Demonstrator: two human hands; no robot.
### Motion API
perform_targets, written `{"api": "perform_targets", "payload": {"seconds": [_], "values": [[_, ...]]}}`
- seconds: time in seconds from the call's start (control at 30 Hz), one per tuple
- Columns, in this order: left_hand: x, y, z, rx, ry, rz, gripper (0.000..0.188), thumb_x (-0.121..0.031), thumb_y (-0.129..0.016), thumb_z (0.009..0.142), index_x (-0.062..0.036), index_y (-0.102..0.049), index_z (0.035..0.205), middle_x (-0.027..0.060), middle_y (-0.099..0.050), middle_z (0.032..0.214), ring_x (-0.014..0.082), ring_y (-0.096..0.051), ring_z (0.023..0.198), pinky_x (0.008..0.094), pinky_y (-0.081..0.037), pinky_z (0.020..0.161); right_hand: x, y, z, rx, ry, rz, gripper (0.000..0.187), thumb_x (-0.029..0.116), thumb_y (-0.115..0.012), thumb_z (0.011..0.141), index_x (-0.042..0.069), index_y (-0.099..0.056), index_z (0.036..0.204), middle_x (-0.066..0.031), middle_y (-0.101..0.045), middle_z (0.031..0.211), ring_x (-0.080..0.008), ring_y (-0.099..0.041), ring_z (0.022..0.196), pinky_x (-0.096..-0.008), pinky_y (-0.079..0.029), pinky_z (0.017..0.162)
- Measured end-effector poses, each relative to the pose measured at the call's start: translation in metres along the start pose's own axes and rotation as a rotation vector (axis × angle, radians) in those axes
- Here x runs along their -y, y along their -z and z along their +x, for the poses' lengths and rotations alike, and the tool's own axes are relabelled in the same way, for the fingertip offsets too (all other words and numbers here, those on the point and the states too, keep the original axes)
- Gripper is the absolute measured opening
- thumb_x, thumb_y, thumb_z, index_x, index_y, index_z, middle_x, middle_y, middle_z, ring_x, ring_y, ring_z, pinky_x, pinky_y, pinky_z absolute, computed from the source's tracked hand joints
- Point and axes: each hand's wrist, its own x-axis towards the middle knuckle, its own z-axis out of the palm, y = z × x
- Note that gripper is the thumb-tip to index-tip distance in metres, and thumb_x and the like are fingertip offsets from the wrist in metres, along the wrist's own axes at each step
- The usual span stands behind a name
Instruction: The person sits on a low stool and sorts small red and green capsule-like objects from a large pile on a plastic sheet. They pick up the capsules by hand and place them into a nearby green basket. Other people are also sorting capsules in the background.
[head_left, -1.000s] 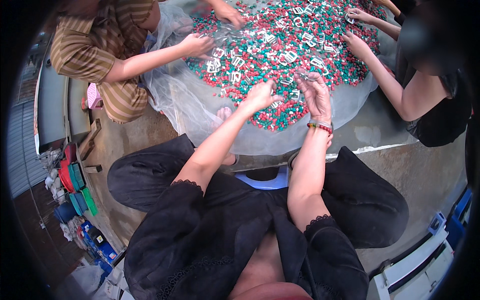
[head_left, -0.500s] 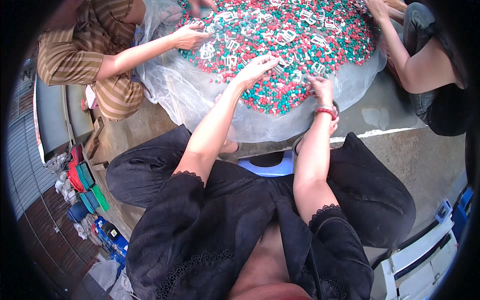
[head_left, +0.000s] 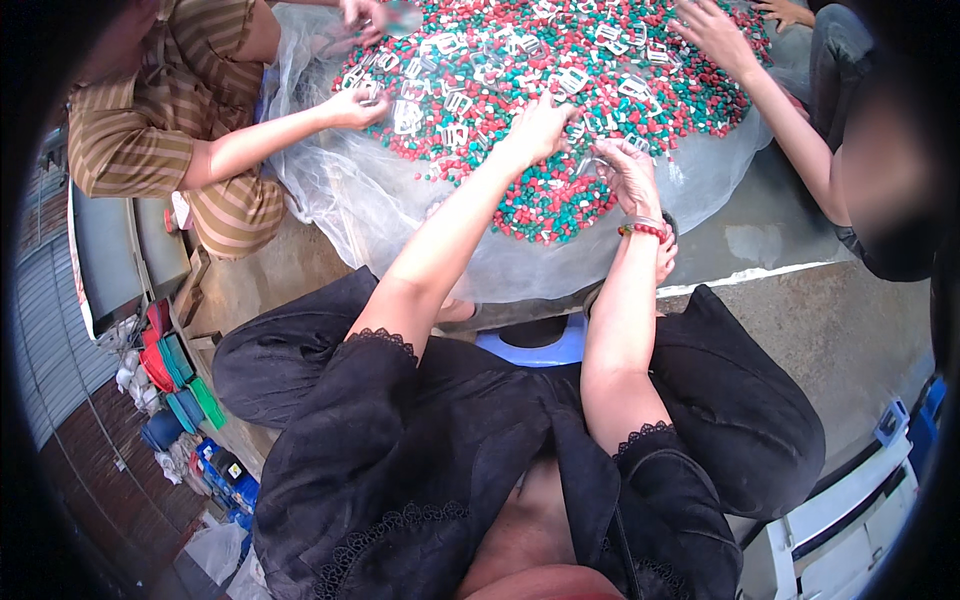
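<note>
A wide pile of small red, green and white plastic pieces lies on a translucent white sheet. Scattered over it are several clear, frame-shaped plastic pieces. My left hand is above the near part of the pile, its fingers drawn together and pointing down; what they hold, if anything, is too small to make out. Just to its right, my right hand has its fingers bent inward toward the left hand. Something clear shows near its fingertips, but I cannot tell its kind. A red bead bracelet circles my right wrist.
A co-worker in a striped shirt reaches over the pile from the left. Another person's hand is spread over its right side. A blue plastic stool stands between my knees. Stacked coloured bins are at far left.
My left hand has moved slightly right and my right hand slightly left, bringing them closer together. The left co-worker's hand has drawn back; the person at right has spread a hand over the pile.
</note>
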Motion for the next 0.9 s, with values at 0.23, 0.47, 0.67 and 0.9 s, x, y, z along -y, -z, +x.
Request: {"api": "perform_targets", "payload": {"seconds": [0.23,0.47,0.67,0.9], "values": [[-0.008,-0.007,0.001,-0.031,-0.081,0.289,0.030,-0.026,-0.066,0.076,-0.0195,-0.059,0.104,0.0120,-0.047,0.108,0.0295,-0.050,0.100,0.0425,-0.047,0.081,-0.006,0.044,0.002,-0.237,0.053,-0.100,0.021,0.010,-0.071,0.075,0.001,-0.060,0.090,-0.0039,-0.061,0.078,-0.0093,-0.056,0.062,-0.0217,-0.043,0.046],[0.016,0.014,-0.002,-0.251,0.020,-0.198,0.031,-0.031,-0.061,0.081,-0.0079,-0.063,0.103,0.0147,-0.058,0.101,0.0290,-0.055,0.096,0.0380,-0.045,0.081,-0.040,0.019,0.004,-0.096,0.127,-1.043,0.038,0.016,-0.075,0.064,0.000,-0.061,0.096,-0.0107,-0.062,0.067,-0.0192,-0.057,0.054,-0.0353,-0.047,0.052],[0.004,0.043,-0.056,-0.179,0.034,-0.365,0.019,-0.025,-0.067,0.076,-0.0113,-0.067,0.089,0.0068,-0.060,0.086,0.0208,-0.054,0.089,0.0347,-0.043,0.081,-0.081,0.010,0.007,-0.299,0.128,-1.098,0.019,0.015,-0.072,0.062,0.000,-0.067,0.073,-0.0148,-0.063,0.067,-0.0238,-0.061,0.065,-0.0365,-0.048,0.063],[0.002,0.060,-0.060,0.012,0.185,-1.315,0.026,-0.028,-0.056,0.088,-0.0062,-0.055,0.102,0.0048,-0.060,0.087,0.0134,-0.056,0.074,0.0271,-0.046,0.059,-0.059,-0.006,-0.013,-0.269,0.264,-1.430,0.029,0.018,-0.081,0.056,-0.001,-0.067,0.071,-0.0137,-0.065,0.066,-0.0253,-0.064,0.065,-0.0354,-0.048,0.064]]}}
